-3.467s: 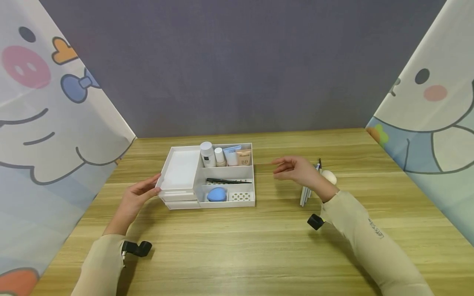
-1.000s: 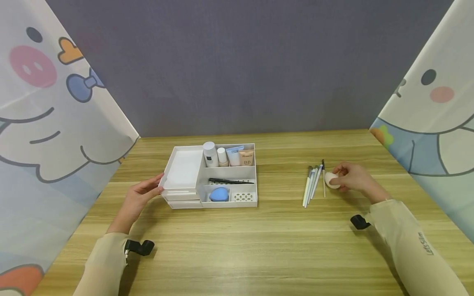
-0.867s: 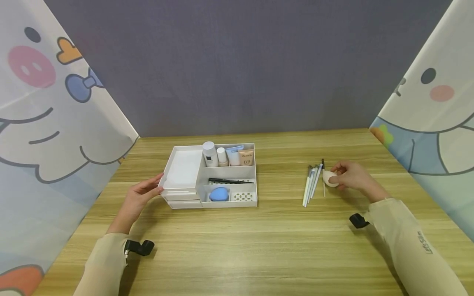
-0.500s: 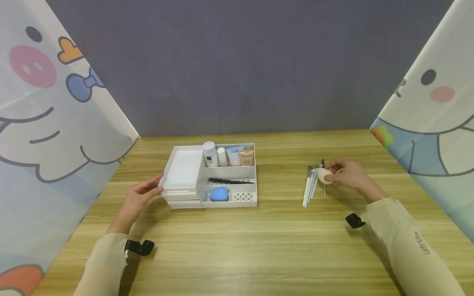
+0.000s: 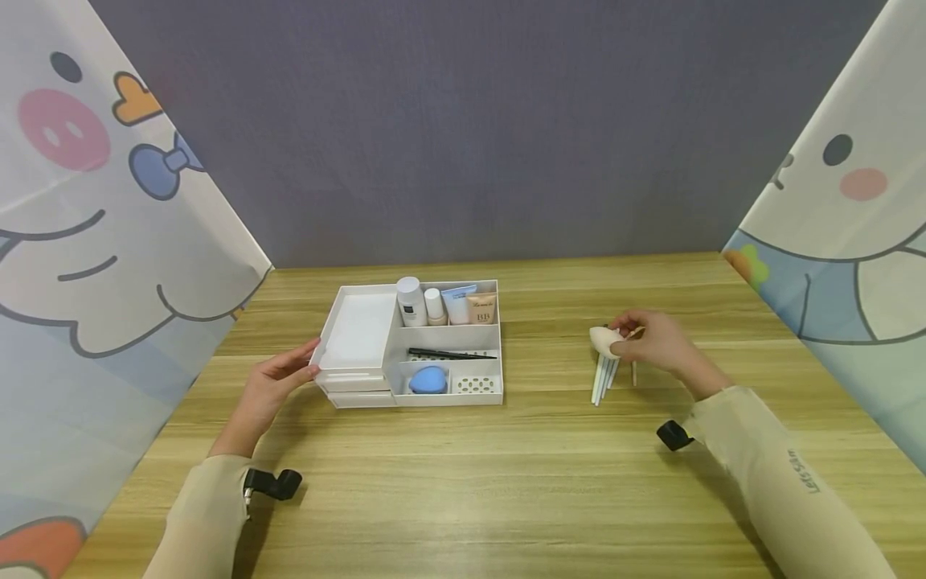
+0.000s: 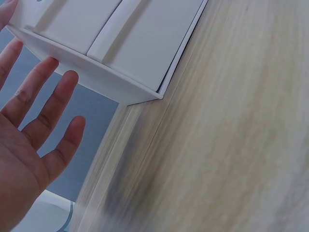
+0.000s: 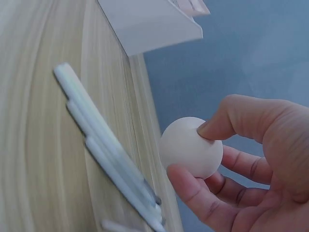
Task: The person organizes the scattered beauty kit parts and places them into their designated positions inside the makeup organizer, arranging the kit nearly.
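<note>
My right hand [image 5: 654, 344] pinches a cream-white, egg-shaped makeup sponge [image 5: 604, 341] between thumb and fingers. The right wrist view shows the sponge [image 7: 189, 147] raised off the table, with the thumb pressing a dent into it. Beneath it in the head view, several white-handled makeup brushes [image 5: 603, 382] lie on the table, their heads partly hidden by sponge and hand. My left hand [image 5: 271, 386] touches the left front corner of a white cosmetics organizer [image 5: 362, 326]. In the left wrist view its fingers [image 6: 50, 108] are extended along the organizer's side wall.
The organizer has drawers [image 6: 149, 43] at its left. Its compartments hold a white bottle [image 5: 411, 304], a smaller white-capped bottle [image 5: 434, 305], a blue tube [image 5: 457, 304], a beige tube [image 5: 481, 308], a black pencil [image 5: 448, 354] and a blue makeup sponge [image 5: 428, 380]. A grey wall stands behind the table.
My right hand has reached right, picked up the white makeup sponge beside the brushes, and moved it left over them. My left hand stays at the organizer's corner.
</note>
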{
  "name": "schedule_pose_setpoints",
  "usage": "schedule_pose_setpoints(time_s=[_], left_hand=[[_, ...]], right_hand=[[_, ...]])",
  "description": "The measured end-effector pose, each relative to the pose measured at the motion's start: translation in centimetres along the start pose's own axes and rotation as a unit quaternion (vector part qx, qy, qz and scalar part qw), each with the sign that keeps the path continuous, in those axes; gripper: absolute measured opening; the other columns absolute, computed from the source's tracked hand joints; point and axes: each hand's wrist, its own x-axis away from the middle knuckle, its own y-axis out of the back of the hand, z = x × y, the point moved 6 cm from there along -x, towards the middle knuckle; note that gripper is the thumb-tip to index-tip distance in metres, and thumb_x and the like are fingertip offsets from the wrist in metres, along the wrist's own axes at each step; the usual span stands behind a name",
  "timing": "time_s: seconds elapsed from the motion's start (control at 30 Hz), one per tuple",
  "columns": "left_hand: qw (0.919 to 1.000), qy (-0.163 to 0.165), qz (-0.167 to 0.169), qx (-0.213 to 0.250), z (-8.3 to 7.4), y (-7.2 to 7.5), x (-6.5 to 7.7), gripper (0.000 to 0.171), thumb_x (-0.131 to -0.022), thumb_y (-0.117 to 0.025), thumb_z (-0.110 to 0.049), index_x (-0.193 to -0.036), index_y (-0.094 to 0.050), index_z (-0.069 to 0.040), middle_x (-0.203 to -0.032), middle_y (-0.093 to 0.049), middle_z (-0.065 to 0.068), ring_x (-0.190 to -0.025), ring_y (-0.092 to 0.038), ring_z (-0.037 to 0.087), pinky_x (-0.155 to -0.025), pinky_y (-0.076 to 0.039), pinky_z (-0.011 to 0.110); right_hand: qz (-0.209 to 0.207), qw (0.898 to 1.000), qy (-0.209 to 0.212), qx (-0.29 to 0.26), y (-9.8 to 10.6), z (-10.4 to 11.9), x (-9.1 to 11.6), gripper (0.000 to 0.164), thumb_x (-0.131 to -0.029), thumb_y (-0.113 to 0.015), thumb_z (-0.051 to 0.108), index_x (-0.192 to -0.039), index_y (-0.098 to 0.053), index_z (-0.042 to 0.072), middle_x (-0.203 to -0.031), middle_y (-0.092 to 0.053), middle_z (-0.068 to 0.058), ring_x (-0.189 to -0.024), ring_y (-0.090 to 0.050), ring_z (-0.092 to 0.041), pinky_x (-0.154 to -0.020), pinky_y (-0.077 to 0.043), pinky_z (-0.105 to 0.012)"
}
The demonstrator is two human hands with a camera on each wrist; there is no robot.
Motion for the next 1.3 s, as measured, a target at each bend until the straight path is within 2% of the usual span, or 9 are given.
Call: schedule_pose_setpoints(time_s=[0.2, 0.5, 0.9, 1.3], left_hand=[[1.0, 0.0, 0.001, 0.0, -0.1, 0.0, 0.0, 0.043, -0.095, -0.062, 0.006, -0.13, -0.069, -0.018, -0.111, -0.07, -0.017, -0.096, -0.063, 0.0, -0.082, -0.051, 0.014], [1.0, -0.005, 0.002, 0.0, -0.1, 0.0, 0.1, 0.044, -0.094, -0.062, 0.008, -0.13, -0.069, -0.017, -0.112, -0.069, -0.017, -0.096, -0.063, 0.0, -0.082, -0.051, 0.014], [0.9999, 0.002, 0.0, -0.014, -0.1, 0.0, 0.1, 0.043, -0.095, -0.062, 0.006, -0.131, -0.067, -0.016, -0.108, -0.07, -0.016, -0.096, -0.064, 0.0, -0.082, -0.051, 0.014], [1.0, 0.001, 0.0, -0.009, -0.1, 0.0, 0.0, 0.043, -0.095, -0.062, 0.006, -0.131, -0.068, -0.018, -0.107, -0.071, -0.016, -0.095, -0.064, 0.0, -0.082, -0.05, 0.014]], right_hand=[[0.001, 1.0, 0.021, 0.014, -1.3, 1.5, -0.2, 0.032, -0.08, -0.07, -0.003, -0.109, -0.063, -0.013, -0.092, -0.059, -0.015, -0.07, -0.06, -0.018, -0.059, -0.059, -0.036], [0.01, 0.999, 0.035, 0.04, -3.2, 2.9, -0.5, 0.032, -0.081, -0.071, 0.001, -0.111, -0.065, -0.008, -0.096, -0.062, -0.015, -0.08, -0.059, -0.023, -0.063, -0.052, -0.027], [0.017, 0.996, 0.073, 0.049, -5.9, 4.8, -0.7, 0.028, -0.082, -0.075, 0.003, -0.109, -0.068, -0.004, -0.096, -0.065, -0.012, -0.081, -0.06, -0.023, -0.066, -0.051, -0.033], [0.033, 0.993, 0.106, 0.041, -8.1, 7.4, -0.7, 0.028, -0.078, -0.077, 0.002, -0.105, -0.069, -0.003, -0.09, -0.067, -0.01, -0.079, -0.061, -0.02, -0.063, -0.053, -0.029]])
